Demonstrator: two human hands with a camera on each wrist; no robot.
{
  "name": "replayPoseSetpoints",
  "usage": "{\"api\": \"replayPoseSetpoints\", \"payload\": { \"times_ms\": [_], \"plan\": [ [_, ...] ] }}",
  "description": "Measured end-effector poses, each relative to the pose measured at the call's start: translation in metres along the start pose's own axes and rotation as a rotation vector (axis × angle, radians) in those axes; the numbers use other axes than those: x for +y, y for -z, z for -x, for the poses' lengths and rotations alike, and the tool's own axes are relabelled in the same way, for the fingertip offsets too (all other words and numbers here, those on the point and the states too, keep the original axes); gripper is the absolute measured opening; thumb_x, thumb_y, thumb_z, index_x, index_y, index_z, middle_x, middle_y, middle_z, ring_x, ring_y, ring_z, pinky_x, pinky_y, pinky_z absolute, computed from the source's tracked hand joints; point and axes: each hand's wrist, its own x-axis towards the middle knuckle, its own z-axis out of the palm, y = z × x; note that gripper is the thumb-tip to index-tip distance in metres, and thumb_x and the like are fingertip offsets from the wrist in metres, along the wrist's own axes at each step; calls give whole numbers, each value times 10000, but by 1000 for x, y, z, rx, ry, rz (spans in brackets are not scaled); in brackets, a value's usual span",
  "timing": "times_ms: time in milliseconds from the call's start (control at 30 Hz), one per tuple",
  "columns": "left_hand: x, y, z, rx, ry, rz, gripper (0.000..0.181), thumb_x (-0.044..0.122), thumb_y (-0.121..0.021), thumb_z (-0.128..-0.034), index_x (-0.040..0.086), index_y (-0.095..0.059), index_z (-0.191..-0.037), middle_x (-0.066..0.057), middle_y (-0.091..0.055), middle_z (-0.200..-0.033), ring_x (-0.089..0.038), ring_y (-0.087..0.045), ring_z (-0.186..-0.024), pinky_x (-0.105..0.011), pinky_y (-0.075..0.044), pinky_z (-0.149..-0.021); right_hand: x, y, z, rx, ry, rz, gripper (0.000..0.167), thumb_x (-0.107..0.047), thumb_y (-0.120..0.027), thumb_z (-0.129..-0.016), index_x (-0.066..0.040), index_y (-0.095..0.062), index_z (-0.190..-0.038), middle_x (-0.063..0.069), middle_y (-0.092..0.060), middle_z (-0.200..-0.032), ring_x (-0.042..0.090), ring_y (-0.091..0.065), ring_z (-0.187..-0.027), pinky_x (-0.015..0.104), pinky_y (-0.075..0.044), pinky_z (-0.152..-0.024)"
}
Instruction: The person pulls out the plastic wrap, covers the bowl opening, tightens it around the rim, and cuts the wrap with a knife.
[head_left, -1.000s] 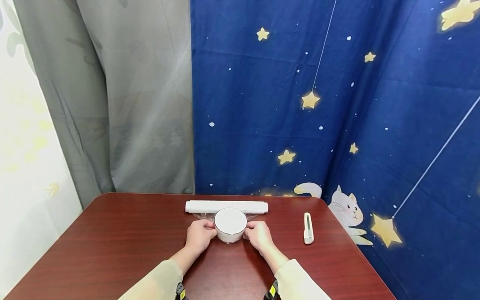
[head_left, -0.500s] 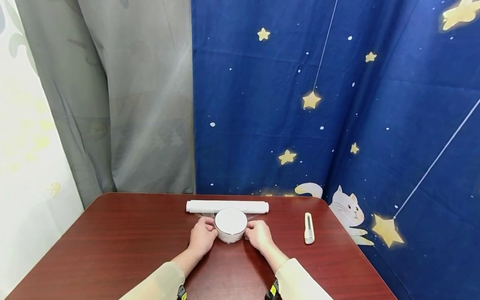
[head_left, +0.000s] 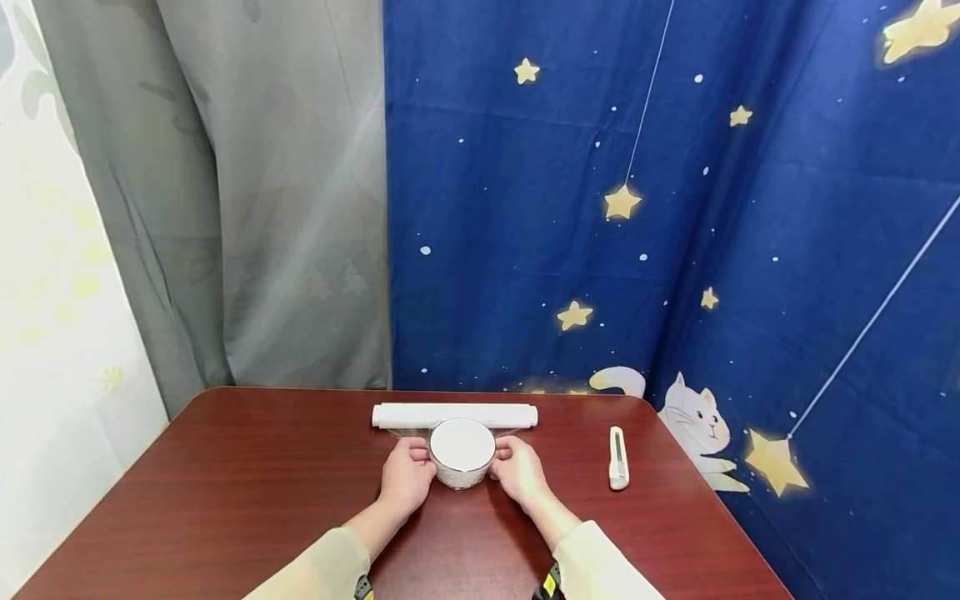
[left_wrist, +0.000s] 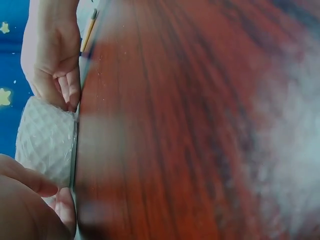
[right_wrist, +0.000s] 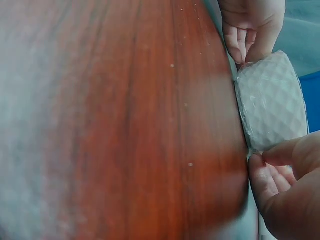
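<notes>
A white bowl (head_left: pixel 462 446) with a dark rim stands mid-table in the head view. Its diamond-patterned side (right_wrist: pixel 272 102) shows in the wrist views, with clear cling film (left_wrist: pixel 47 135) wrapped over it. At the bowl's left, my left hand (head_left: pixel 407 477) pinches the film low down, thumb against fingers. On the opposite side my right hand (head_left: pixel 520 471) does likewise, fingertips close to the bowl's base. The exact edge of film between the fingertips is hard to make out. Behind the bowl lies a white roll of cling film (head_left: pixel 454 414), a transparent stretch running from it towards the bowl.
A white utility knife (head_left: pixel 618 458) lies to the right on the reddish-brown table (head_left: pixel 285 467). Grey curtain (head_left: pixel 300 208) and blue star-patterned curtain (head_left: pixel 510 208) hang behind the table's far edge.
My left hand has shifted slightly right and forward along the bowl's side. The right hand's fingers have edged slightly forward. Bowl, roll and knife stay where they were.
</notes>
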Motion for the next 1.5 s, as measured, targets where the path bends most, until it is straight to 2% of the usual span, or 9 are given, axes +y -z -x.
{"api": "replayPoseSetpoints", "payload": {
  "times_ms": [133,333,467,567,733,900,1067,1267,1500],
  "plan": [
    [1,0,1,-10,-8,6,300,-69,-710,-856,-81,-755,-1152,-184,-818,-1012,-233,-772,-938,-294,-607,-774,-1,2,-1,-32,41,36,252,96,-640,-934,103,-752,-1160,194,-802,-976,228,-764,-772,357,-664,-717],
    [2,-1,4,-27,-44,-23,379,-59,-688,-864,-128,-735,-1234,-229,-814,-1083,-307,-792,-1024,-401,-654,-860,-1,3,-2,-63,83,154,293,57,-586,-985,81,-748,-1228,162,-799,-949,194,-752,-742,309,-637,-689],
    [2,-5,7,-38,-35,-17,468,-64,-669,-849,-151,-693,-1308,-230,-802,-1129,-295,-780,-1055,-376,-633,-888,0,3,-1,-57,101,243,303,27,-609,-981,37,-755,-1247,101,-785,-868,144,-727,-717,274,-588,-679],
    [5,-9,11,-29,-35,-19,526,-68,-675,-820,-152,-670,-1339,-230,-771,-1148,-286,-763,-1046,-356,-600,-890,0,4,-1,-67,104,238,283,26,-613,-980,30,-764,-1218,95,-783,-855,141,-725,-718,275,-591,-680],
    [13,-17,20,7,-39,-61,640,-67,-735,-767,-140,-620,-1393,-299,-661,-1237,-393,-706,-1127,-497,-571,-996,-2,6,-2,-86,101,231,260,26,-604,-976,19,-776,-1171,102,-783,-848,153,-730,-708,285,-598,-681],
    [19,-27,29,57,-5,-122,785,-23,-838,-740,-123,-546,-1462,-354,-582,-1352,-540,-551,-1300,-651,-463,-1129,-3,7,-2,-87,104,265,267,12,-612,-976,7,-781,-1183,98,-784,-819,117,-709,-699,278,-581,-686],
    [15,-41,31,109,9,-103,877,6,-896,-686,-119,-506,-1461,-380,-532,-1378,-565,-474,-1318,-683,-412,-1131,-3,7,-2,-86,100,274,258,1,-617,-978,-6,-788,-1171,85,-783,-806,88,-684,-693,266,-568,-685],
    [9,-57,28,194,26,-86,958,73,-946,-618,-87,-498,-1450,-383,-540,-1353,-589,-479,-1286,-695,-393,-1108,-3,7,-3,-84,101,283,231,-16,-626,-980,-20,-797,-1135,52,-778,-787,77,-673,-693,273,-564,-702],
    [11,-61,30,239,57,-71,1012,104,-942,-596,-101,-462,-1462,-382,-557,-1366,-590,-497,-1267,-710,-394,-1088,-3,7,-1,-84,109,280,217,-16,-643,-968,-28,-810,-1106,48,-776,-783,67,-655,-685,271,-558,-711]
  ]
}}
